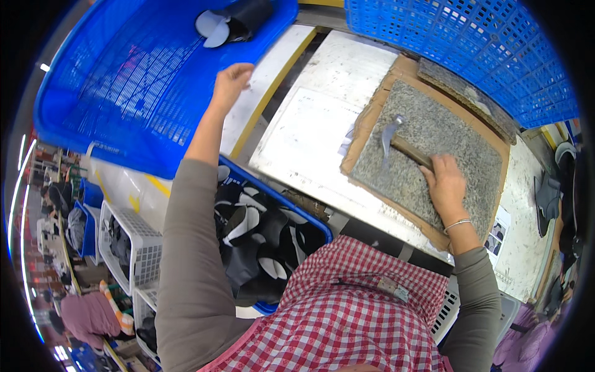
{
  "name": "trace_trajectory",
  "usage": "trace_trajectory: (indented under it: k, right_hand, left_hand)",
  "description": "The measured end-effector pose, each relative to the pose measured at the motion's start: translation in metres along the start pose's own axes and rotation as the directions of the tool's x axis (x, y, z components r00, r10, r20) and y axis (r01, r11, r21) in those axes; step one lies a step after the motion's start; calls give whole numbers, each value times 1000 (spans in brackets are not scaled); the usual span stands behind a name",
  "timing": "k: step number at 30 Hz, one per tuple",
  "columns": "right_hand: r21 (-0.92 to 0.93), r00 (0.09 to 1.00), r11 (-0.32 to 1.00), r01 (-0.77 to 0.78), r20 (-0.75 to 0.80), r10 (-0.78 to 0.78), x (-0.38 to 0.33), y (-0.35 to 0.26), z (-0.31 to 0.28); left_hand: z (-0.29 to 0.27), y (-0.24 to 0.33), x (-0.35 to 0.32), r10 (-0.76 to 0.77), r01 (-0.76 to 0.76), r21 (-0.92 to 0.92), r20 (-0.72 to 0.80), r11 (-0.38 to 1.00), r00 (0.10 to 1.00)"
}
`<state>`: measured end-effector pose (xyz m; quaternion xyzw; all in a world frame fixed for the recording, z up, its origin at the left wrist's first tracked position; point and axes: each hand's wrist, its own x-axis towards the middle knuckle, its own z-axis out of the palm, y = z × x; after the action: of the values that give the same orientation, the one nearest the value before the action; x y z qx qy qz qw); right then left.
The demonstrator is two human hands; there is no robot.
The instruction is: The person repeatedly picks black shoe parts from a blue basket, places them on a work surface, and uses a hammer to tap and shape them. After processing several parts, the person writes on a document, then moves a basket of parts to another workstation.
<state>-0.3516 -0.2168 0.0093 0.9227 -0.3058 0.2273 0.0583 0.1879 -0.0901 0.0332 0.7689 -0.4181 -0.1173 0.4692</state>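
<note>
On the right, my right hand (447, 186) is wrapped round the wooden handle of a hammer (409, 150). Its metal head lies over a speckled grey stone slab (427, 118), which rests on brown cardboard (372, 133). My left hand (232, 87) is raised beside the large blue basket (180, 149), fingers curled in, with nothing visible in them. Inside that basket, at its far end, sits a black shoe upper with a pale lining (245, 22). Below my left forearm, a blue crate (313, 223) holds several black and grey shoe pieces (248, 260).
The white worktable (304, 136) bears a paper sheet and a narrow stone strip (471, 99). A second blue basket (458, 37) stands along the far side. White crates (145, 248) stand at left. Dark pieces (546, 198) lie at right. Another person (93, 316) is at lower left.
</note>
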Motion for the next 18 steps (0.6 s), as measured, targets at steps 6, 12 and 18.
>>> trace_trajectory:
  k: [6, 12, 18]
  right_hand:
    - [100, 992, 993, -60, 115, 49, 9, 0, 0]
    - [145, 981, 985, -90, 182, 63, 18, 8, -5]
    - [172, 978, 981, -92, 200, 57, 20, 11, -5]
  left_hand:
    - [30, -57, 179, -51, 50, -11, -160, 999, 986]
    - [55, -77, 269, -321, 139, -432, -384, 891, 866]
    - [88, -43, 199, 11, -163, -418, -344, 894, 939]
